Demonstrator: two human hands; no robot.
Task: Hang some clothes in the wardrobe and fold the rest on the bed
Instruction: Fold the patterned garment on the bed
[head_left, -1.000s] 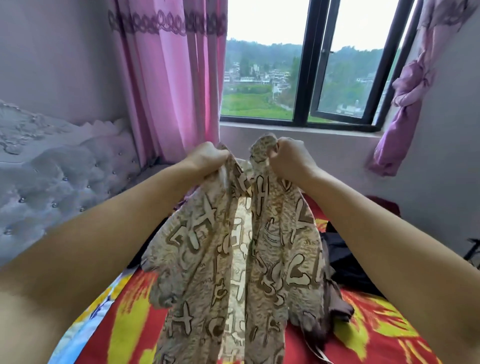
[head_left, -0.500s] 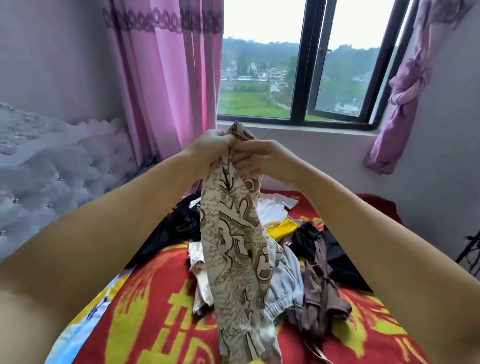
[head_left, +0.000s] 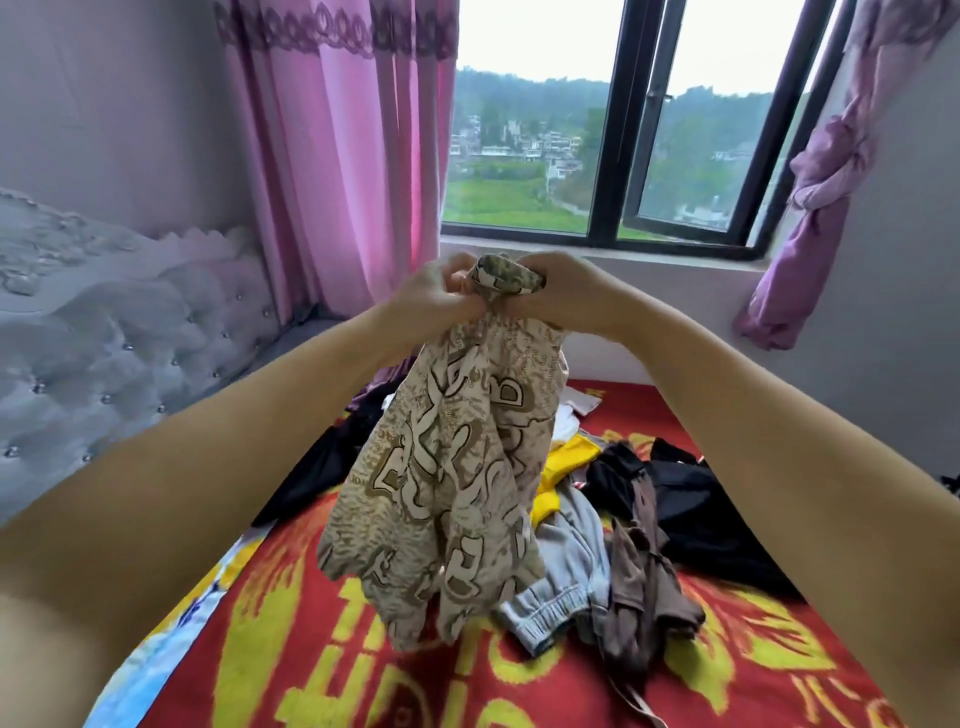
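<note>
A beige shirt with brown letter print (head_left: 447, 483) hangs in the air above the bed, doubled lengthwise. My left hand (head_left: 434, 296) and my right hand (head_left: 563, 288) both grip its bunched top edge, close together at chest height. Below it, a heap of clothes lies on the red and yellow blanket (head_left: 519, 680): grey trousers (head_left: 563, 582), a brown garment (head_left: 639, 597), black clothes (head_left: 691, 499), a yellow piece (head_left: 563, 460) and something white (head_left: 582, 400).
A grey tufted headboard (head_left: 104, 353) stands at the left. Pink curtains (head_left: 337, 156) hang beside a black-framed window (head_left: 613, 130), and a tied purple curtain (head_left: 826, 171) is at the right. More black clothing (head_left: 322, 462) lies at the blanket's left side.
The shirt was spread wide between my hands; they came together, folding it lengthwise. It now hangs as a narrower bundle, uncovering the heap behind it.
</note>
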